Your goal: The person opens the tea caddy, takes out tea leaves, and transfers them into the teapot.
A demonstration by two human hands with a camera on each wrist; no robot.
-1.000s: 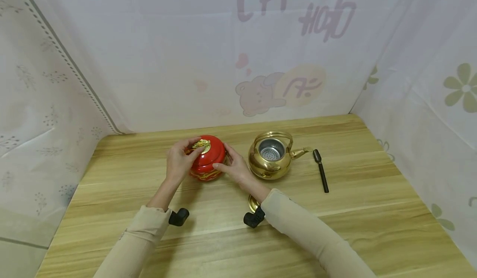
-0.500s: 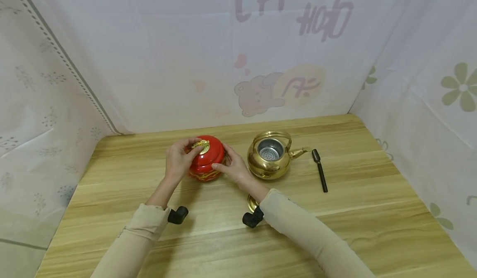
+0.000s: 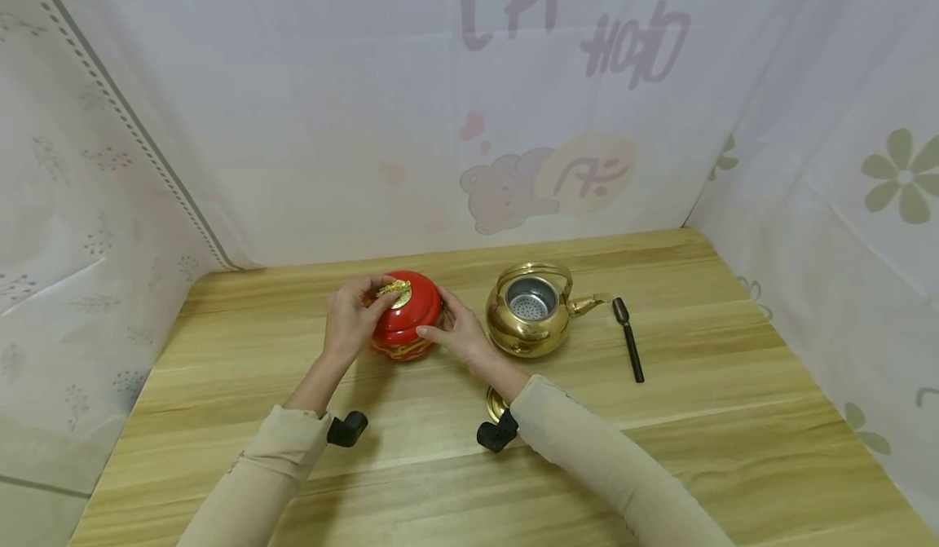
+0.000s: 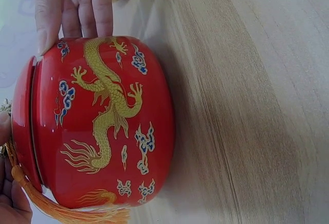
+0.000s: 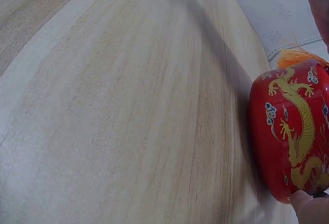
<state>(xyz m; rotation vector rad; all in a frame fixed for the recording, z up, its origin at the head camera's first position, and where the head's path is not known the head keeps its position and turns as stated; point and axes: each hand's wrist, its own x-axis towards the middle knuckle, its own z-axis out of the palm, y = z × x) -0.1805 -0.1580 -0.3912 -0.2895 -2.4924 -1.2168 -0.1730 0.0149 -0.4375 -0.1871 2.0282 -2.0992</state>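
Note:
A red ceramic tea jar point(image 4: 118, 116), painted with a gold dragon and small blue clouds, stands upright on the left half of the table. Its domed red lid point(image 3: 421, 306) sits on the mouth, with a thin dark line between lid and body in the left wrist view. My left hand point(image 3: 347, 319) pinches the gold ornamental knob point(image 3: 399, 289) on top, where an orange tassel point(image 4: 85, 212) hangs down. My right hand point(image 3: 464, 337) holds the jar's right side, thumb at the front near the lid's edge and the other fingers farther round.
Right of the jar stands a gold teapot point(image 3: 524, 331), its handle up and a perforated metal strainer point(image 3: 531, 304) in its mouth. Beyond the spout lies a dark, long-handled scoop point(image 3: 628, 339). A round gold lid point(image 3: 495, 403) lies partly hidden under my right forearm. Patterned cloth walls surround the table point(image 3: 411, 490).
Both hands keep their places on the jar and its knob. The whole head view shifts very slightly; nothing on the table has visibly moved.

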